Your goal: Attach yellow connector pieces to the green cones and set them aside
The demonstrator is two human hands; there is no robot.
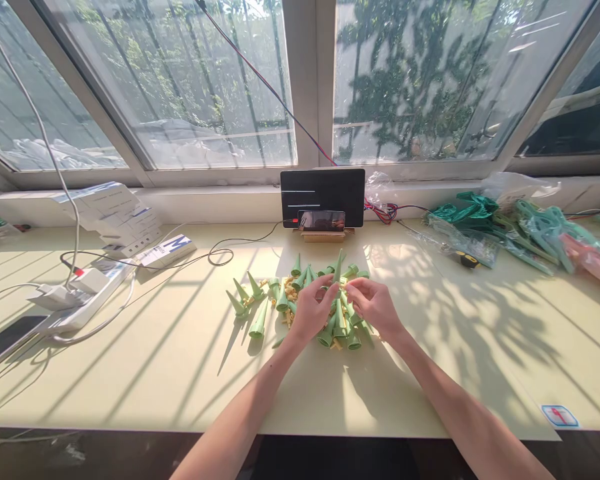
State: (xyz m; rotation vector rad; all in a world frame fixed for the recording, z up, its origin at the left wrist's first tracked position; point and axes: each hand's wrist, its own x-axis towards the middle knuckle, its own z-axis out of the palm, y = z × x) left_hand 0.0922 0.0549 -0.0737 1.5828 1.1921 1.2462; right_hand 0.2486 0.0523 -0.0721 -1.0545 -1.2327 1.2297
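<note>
While upright, green cone (pixel 339 267) within the left grip (pixel 314 305).

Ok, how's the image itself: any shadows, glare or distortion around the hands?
Head view: bright sun from the windows, washed-out patches on the table; barred and leafy shadows across it; left hand and right hand partly shaded, fingertip detail too soft to settle; wide-angle stretch towards the edges.
</note>
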